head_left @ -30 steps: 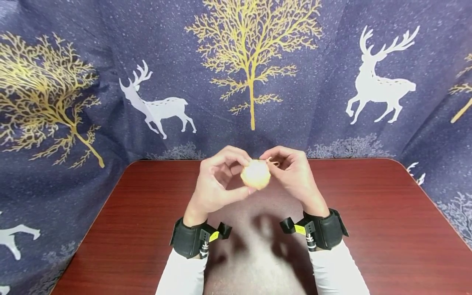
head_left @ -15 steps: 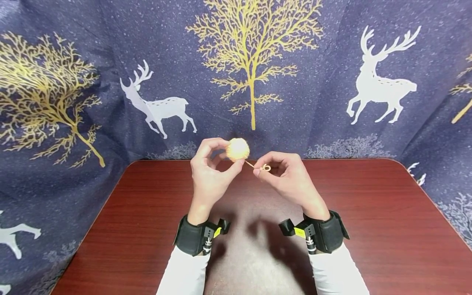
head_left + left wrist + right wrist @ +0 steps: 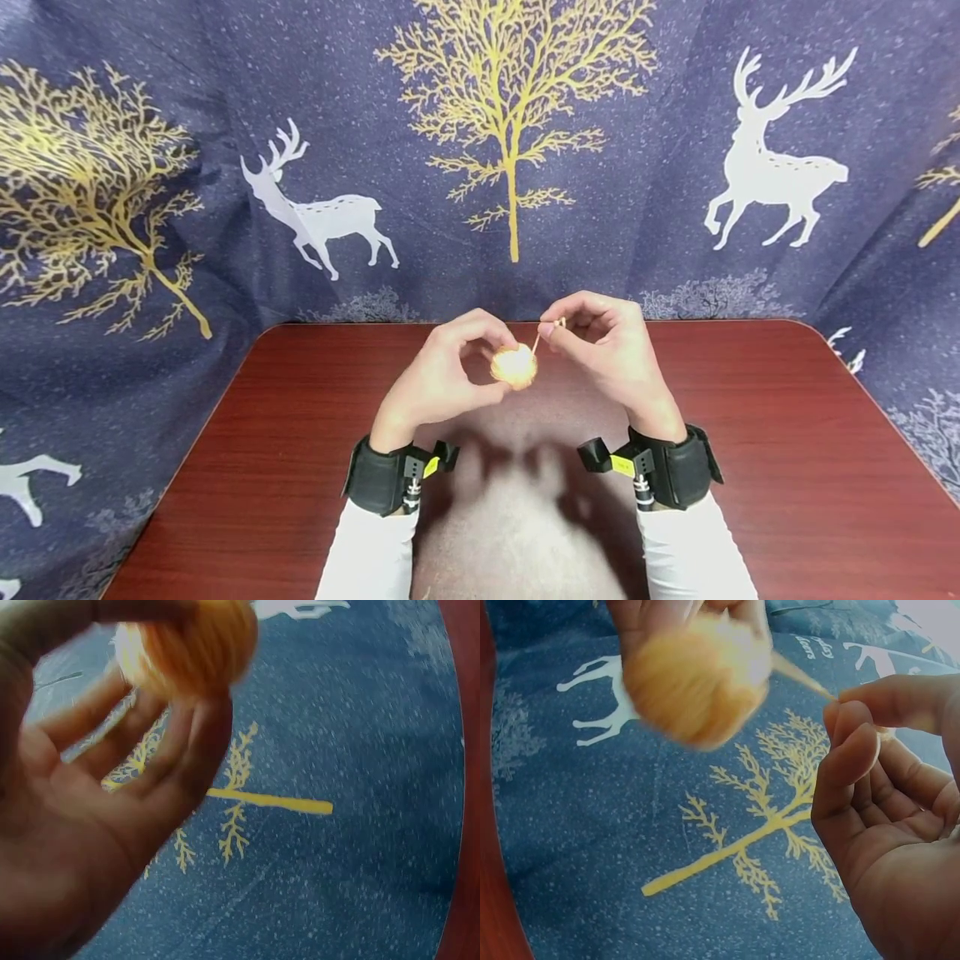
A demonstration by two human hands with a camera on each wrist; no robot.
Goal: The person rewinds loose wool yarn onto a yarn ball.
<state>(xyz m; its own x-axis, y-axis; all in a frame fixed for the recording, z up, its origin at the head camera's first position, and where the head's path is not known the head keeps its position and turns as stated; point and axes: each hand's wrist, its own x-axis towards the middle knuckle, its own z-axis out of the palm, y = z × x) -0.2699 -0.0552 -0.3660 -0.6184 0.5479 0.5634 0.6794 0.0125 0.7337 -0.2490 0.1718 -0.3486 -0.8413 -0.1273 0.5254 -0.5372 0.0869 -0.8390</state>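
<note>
A small ball of pale orange yarn (image 3: 515, 367) is held up above the table, between the thumb and fingers of my left hand (image 3: 442, 371). Its wound strands show in the left wrist view, where the yarn ball (image 3: 199, 652) is partly covered by the thumb. From the ball a short yarn end (image 3: 802, 673) runs taut to my right hand (image 3: 607, 346). Thumb and index finger of that right hand (image 3: 900, 780) pinch the strand, and a bit of it pokes out beyond the pinch. In the right wrist view the yarn ball (image 3: 697, 682) looks blurred.
The reddish-brown wooden table (image 3: 262, 433) lies below both hands, with a bright glare patch at its front middle. Behind it hangs a dark blue cloth (image 3: 450, 233) with white deer and golden trees. Each wrist wears a black strap (image 3: 378, 479) with a small camera.
The hands first drew apart, stretching the yarn end out from the ball. Since then the left hand has lowered the ball and shifted right, while the right hand has risen slightly, still pinching the strand.
</note>
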